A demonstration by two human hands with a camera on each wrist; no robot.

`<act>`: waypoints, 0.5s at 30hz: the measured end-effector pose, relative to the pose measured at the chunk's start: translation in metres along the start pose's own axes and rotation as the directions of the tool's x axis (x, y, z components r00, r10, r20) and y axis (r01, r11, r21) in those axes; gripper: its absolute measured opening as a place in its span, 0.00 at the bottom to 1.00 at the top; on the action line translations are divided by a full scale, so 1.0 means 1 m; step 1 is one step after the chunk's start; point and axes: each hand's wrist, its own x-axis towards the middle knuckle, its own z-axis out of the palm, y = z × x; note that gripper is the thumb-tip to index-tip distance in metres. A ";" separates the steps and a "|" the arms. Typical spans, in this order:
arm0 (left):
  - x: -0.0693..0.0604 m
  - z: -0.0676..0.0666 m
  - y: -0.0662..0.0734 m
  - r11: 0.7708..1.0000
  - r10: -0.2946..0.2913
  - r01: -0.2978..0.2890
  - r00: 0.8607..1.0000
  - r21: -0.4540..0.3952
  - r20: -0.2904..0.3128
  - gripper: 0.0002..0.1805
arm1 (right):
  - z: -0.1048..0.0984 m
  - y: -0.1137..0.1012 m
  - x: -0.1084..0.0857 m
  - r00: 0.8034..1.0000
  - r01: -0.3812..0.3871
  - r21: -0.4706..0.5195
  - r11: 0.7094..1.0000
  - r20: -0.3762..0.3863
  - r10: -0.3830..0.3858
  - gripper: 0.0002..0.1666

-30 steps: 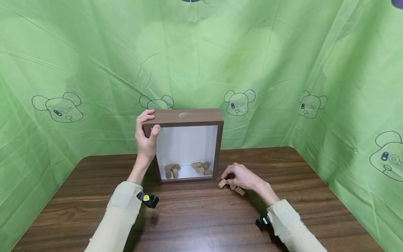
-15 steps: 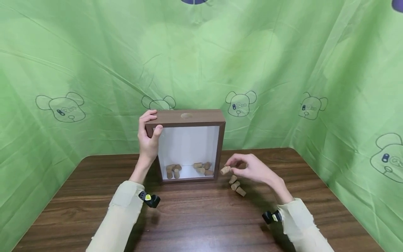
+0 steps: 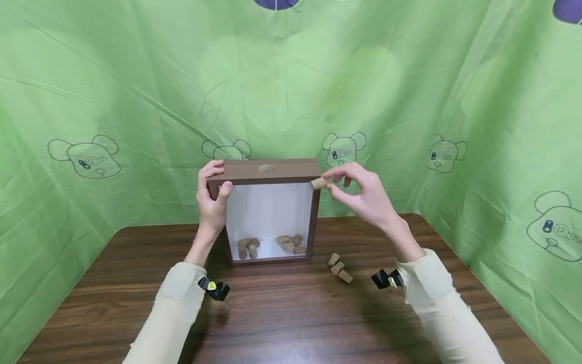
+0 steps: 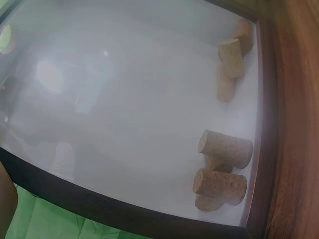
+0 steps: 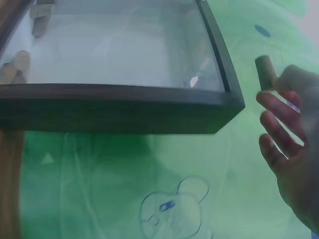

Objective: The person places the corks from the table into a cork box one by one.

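Note:
A brown-framed display box (image 3: 273, 173) with a clear front and a round hole (image 3: 267, 168) in its top stands upright on the table. My left hand (image 3: 211, 197) grips its upper left corner, thumb on the front edge and fingers over the top. Between thumb and forefinger my right hand (image 3: 364, 194) pinches a cork (image 3: 319, 183), level with the box's upper right corner; the right wrist view shows the pinched cork (image 5: 265, 72) apart from the frame. Several corks (image 4: 225, 143) lie inside at the bottom in two clusters.
Three loose corks (image 3: 337, 267) lie on the dark wooden table (image 3: 273, 313), right of the box. A green curtain (image 3: 282, 101) printed with bear heads hangs behind the table and along its sides.
My right hand has picked a cork off the table and carried it up to the height of the box top. The left hand has kept its grip on the corner.

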 end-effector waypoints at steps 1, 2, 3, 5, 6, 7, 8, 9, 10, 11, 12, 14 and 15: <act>0.000 -0.001 0.000 1.000 -0.001 0.001 1.000 -0.003 0.004 0.25 | 0.002 -0.001 0.007 1.000 0.005 -0.011 1.000 -0.007 -0.005 0.14; 0.000 -0.001 -0.001 1.000 0.000 0.001 1.000 -0.007 0.005 0.25 | 0.005 -0.003 0.014 1.000 0.005 -0.019 1.000 -0.006 -0.005 0.14; 0.000 -0.002 -0.001 1.000 0.000 0.000 1.000 -0.009 0.005 0.25 | 0.008 -0.004 0.021 1.000 0.001 -0.026 1.000 0.001 -0.001 0.13; 0.001 -0.003 -0.002 1.000 0.002 -0.002 1.000 -0.016 0.002 0.25 | 0.015 -0.006 0.035 0.999 -0.011 -0.042 0.999 0.031 0.013 0.13; 0.001 -0.004 -0.002 1.000 0.002 -0.002 1.000 -0.018 0.000 0.25 | 0.019 -0.007 0.042 0.998 -0.022 -0.051 0.998 0.053 0.024 0.12; 0.000 -0.005 -0.002 1.000 0.003 -0.003 1.000 -0.019 -0.002 0.25 | 0.023 -0.008 0.048 0.997 -0.031 -0.059 0.998 0.075 0.036 0.12; 0.000 -0.005 -0.002 1.000 0.005 -0.006 1.000 -0.017 -0.005 0.25 | 0.026 -0.009 0.054 0.994 -0.040 -0.069 0.997 0.098 0.046 0.12; 0.000 -0.005 -0.002 1.000 0.007 -0.007 1.000 -0.015 -0.006 0.25 | 0.029 -0.010 0.060 0.991 -0.048 -0.083 0.995 0.121 0.058 0.12; 0.000 -0.005 -0.002 1.000 0.008 -0.008 1.000 -0.015 -0.004 0.25 | 0.032 -0.011 0.065 0.987 -0.052 -0.095 0.994 0.144 0.066 0.12; 0.000 -0.005 -0.001 1.000 0.009 -0.009 1.000 -0.015 -0.004 0.25 | 0.035 -0.011 0.069 0.984 -0.055 -0.105 0.993 0.164 0.072 0.12; 0.000 -0.004 -0.001 1.000 0.009 -0.009 1.000 -0.015 -0.004 0.25 | 0.037 -0.012 0.073 0.980 -0.055 -0.115 0.992 0.182 0.076 0.13; 0.000 -0.003 -0.001 1.000 0.009 -0.009 1.000 -0.021 -0.005 0.24 | 0.041 -0.013 0.080 0.973 -0.049 -0.143 0.989 0.218 0.079 0.13; 0.000 -0.003 0.000 1.000 0.007 -0.007 1.000 -0.024 -0.006 0.24 | 0.044 -0.013 0.083 0.969 -0.044 -0.154 0.987 0.233 0.079 0.12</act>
